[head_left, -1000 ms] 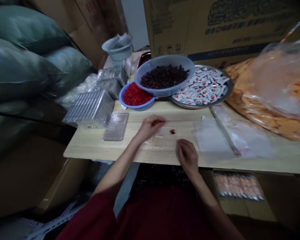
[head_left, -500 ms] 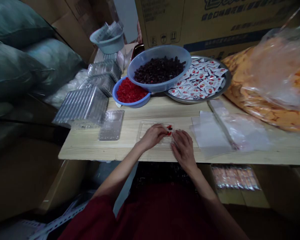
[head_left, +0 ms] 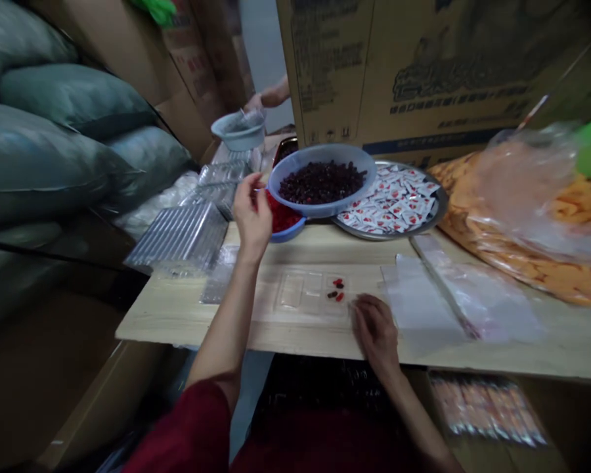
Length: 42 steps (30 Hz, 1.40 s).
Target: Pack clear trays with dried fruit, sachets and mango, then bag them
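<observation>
1 clear tray [head_left: 303, 293] lengthwise l-r, left hand [head_left: 250, 217] w/ fingers [head_left: 242, 190] pinched nr blue bowl [head_left: 286, 233]

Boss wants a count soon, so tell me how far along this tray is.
Done: a few red and dark pieces lie in one end compartment of the clear plastic tray. In hand: the left hand is at the blue bowl of red pieces, and the right hand is beside the tray. Left: the tray's other compartments look bare.
</observation>
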### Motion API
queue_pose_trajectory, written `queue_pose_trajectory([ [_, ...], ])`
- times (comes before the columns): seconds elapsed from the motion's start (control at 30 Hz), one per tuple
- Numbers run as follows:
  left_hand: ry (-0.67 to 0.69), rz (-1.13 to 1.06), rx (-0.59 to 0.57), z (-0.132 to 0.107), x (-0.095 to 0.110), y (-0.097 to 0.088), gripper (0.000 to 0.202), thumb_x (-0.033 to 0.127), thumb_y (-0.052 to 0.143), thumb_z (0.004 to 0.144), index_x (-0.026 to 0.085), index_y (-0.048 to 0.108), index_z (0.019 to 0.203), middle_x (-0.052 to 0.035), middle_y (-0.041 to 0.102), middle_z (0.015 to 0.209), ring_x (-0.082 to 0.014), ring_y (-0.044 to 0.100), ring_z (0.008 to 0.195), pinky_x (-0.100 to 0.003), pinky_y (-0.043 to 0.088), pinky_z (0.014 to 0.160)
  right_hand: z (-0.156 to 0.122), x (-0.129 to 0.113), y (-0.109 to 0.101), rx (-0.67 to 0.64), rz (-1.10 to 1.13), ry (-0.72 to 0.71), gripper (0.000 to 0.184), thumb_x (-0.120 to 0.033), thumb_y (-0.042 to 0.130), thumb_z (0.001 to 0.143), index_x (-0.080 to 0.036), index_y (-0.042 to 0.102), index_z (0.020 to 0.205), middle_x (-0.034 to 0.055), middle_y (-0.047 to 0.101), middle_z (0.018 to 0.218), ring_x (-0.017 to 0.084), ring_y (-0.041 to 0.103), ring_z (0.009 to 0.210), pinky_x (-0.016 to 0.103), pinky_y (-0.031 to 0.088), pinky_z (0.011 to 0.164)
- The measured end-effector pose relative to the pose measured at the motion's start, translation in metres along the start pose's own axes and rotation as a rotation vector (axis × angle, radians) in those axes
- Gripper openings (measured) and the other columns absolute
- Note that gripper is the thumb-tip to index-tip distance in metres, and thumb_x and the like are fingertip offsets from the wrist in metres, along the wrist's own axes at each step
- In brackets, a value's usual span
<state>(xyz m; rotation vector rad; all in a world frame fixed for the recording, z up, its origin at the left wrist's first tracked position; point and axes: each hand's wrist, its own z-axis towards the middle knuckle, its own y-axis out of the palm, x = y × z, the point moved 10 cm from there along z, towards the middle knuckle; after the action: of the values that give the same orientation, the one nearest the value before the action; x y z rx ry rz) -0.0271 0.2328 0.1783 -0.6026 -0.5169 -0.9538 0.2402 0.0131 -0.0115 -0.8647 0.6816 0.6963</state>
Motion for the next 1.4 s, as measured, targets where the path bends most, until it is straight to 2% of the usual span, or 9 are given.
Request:
queue_pose_trajectory([
  [0.1,0.085,0.15,-0.353,0.029,0.006,0.074,0.017,0.022,0.062,0.09,0.02,0.07,0.105,-0.0073,0.07,0.109,-0.0221,0.064,0.104,-0.036,0.047,0.101,-0.003,0.008,0.005,-0.002,-0.003,0.003,0.018,-0.027,0.058,0.098,-0.019,0.069,0.109,0.0136,0.064,0.118,0.025,0.06,0.114,0.047,0.052,0.098],
  [0.23,-0.026,0.338,-0.86,0.026,-0.028,0.164,0.02,0.017,0.077,0.074,0.019,0.074,0.094,-0.0073,0.072,0.101,-0.0252,0.066,0.1,-0.036,0.048,0.097,-0.006,0.013,0.006,0.016,-0.005,-0.004,0.016,-0.025,0.058,0.098,-0.02,0.07,0.106,0.0127,0.064,0.117,0.024,0.061,0.113,0.044,0.054,0.095],
  [0.43,-0.009,0.326,-1.113,0.015,-0.042,0.206,0.014,0.019,0.081,0.065,0.017,0.074,0.077,-0.002,0.07,0.075,-0.0189,0.063,0.077,-0.028,0.048,0.077,-0.006,0.012,0.007,0.0,0.0,0.026,0.017,-0.025,0.055,0.099,-0.02,0.07,0.104,0.0123,0.065,0.116,0.024,0.062,0.111,0.045,0.055,0.095],
  [0.63,-0.015,0.094,-0.833,0.032,-0.03,0.172,0.009,0.021,0.075,0.074,0.015,0.071,0.08,-0.0013,0.067,0.072,-0.0153,0.06,0.07,-0.026,0.046,0.072,-0.006,0.012,0.007,-0.019,0.011,0.022,0.015,-0.022,0.055,0.099,-0.02,0.069,0.105,0.0117,0.064,0.115,0.023,0.06,0.112,0.045,0.053,0.096],
  [0.8,-0.15,0.19,-0.137,0.048,-0.071,0.045,0.014,0.027,0.054,0.092,0.018,0.064,0.09,-0.0045,0.068,0.088,-0.0169,0.063,0.084,-0.029,0.049,0.086,-0.007,0.013,0.005,0.009,0.011,0.012,0.014,-0.023,0.057,0.098,-0.02,0.068,0.106,0.0108,0.064,0.115,0.023,0.06,0.11,0.044,0.052,0.095],
  [0.87,-0.329,0.388,-0.217,0.028,-0.108,0.025,0.008,0.025,0.059,0.088,0.017,0.062,0.085,-0.0073,0.066,0.09,-0.021,0.064,0.092,-0.034,0.048,0.093,-0.008,0.014,0.006,0.003,0.009,0.019,0.015,-0.024,0.057,0.098,-0.02,0.068,0.108,0.011,0.064,0.115,0.023,0.06,0.11,0.045,0.052,0.095],
  [1.0,-0.486,0.481,-0.503,-0.015,-0.153,0.034,0.033,0.013,0.085,0.054,0.016,0.058,0.074,-0.0138,0.066,0.101,-0.0322,0.06,0.113,-0.041,0.043,0.104,-0.007,0.013,0.006,-0.009,0.003,0.011,0.015,-0.026,0.057,0.098,-0.019,0.068,0.106,0.0111,0.065,0.113,0.023,0.061,0.107,0.044,0.052,0.094],
  [1.17,-0.498,0.291,-0.505,-0.017,-0.161,0.049,0.02,0.01,0.077,0.062,0.017,0.06,0.068,-0.0059,0.066,0.077,-0.0237,0.066,0.088,-0.037,0.049,0.092,-0.008,0.011,0.005,-0.001,-0.012,-0.017,0.015,-0.026,0.059,0.097,-0.019,0.069,0.105,0.0107,0.066,0.111,0.022,0.063,0.104,0.041,0.053,0.09],
  [1.4,-0.563,-0.033,-0.294,-0.008,-0.158,0.03,0.009,0.021,0.068,0.078,0.014,0.063,0.08,-0.0016,0.063,0.068,-0.0106,0.055,0.058,-0.023,0.046,0.059,-0.007,0.008,0.006,0.004,-0.03,-0.031,0.013,-0.022,0.061,0.096,-0.018,0.069,0.105,0.0099,0.066,0.11,0.021,0.062,0.104,0.04,0.052,0.092],
])
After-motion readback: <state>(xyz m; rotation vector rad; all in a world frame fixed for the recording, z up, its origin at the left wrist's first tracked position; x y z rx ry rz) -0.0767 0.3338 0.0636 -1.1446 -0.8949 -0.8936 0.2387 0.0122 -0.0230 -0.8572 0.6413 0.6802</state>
